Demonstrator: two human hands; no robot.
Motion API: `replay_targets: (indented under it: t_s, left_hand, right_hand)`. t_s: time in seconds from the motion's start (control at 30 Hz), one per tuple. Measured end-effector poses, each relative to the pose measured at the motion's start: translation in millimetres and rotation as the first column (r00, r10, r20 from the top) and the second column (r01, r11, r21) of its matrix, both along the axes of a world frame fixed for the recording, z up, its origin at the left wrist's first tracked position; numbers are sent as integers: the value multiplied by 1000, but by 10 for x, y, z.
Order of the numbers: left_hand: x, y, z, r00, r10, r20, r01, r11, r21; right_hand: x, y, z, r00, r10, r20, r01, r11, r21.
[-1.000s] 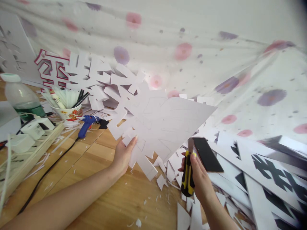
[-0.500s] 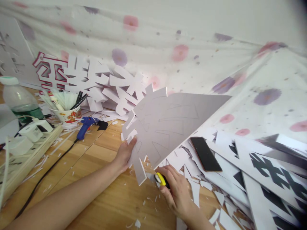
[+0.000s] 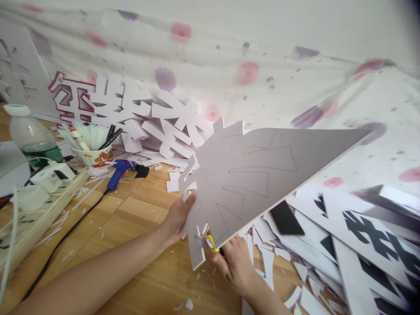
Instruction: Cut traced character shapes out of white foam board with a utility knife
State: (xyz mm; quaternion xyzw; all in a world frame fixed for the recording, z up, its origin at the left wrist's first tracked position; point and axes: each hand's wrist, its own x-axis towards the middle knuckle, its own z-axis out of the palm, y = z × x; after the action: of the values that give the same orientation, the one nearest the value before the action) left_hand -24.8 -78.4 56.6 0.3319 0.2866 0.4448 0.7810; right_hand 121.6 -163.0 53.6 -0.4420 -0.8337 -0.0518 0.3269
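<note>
Left hand (image 3: 179, 216) grips the foam board (image 3: 262, 170); right hand (image 3: 234, 262) clasps a yellow utility knife (image 3: 211, 243), mostly hidden beneath the board's edge.

- Foam board (image 3: 256, 175) tilted above floor (image 3: 138, 218), centre.
- Left hand (image 3: 177, 216) at its left edge; right hand (image 3: 234, 262) with knife (image 3: 211, 243) below.
- Phone (image 3: 286, 218) right, on scraps (image 3: 262, 245).
- Glue gun (image 3: 120, 168), cup (image 3: 93, 155), bottle (image 3: 31, 135) far left.

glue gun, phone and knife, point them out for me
glue gun (image 3: 118, 170), head view, on its blue body
phone (image 3: 286, 218), head view, on its dark screen
knife (image 3: 211, 243), head view, on the yellow handle end by the right hand
</note>
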Motion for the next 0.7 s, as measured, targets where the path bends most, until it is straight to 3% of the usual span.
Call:
replay_targets:
  t_s: [0.23,0.53,0.7]
  left_hand:
    - [4,-50,-9,999,-51,-6,51,998,30]
    - [16,-81,-7,999,-36,28,35,999,6]
    - [33,-102,-34,997,-61,42,61,998,17]
  right_hand:
    - [42,52,-40,998,-61,9,61,998,8]
    - [-23,-94,130,996,81,-42,-81,997,9]
    - [11,-16,27,1000,-13,-11,14,997,75]
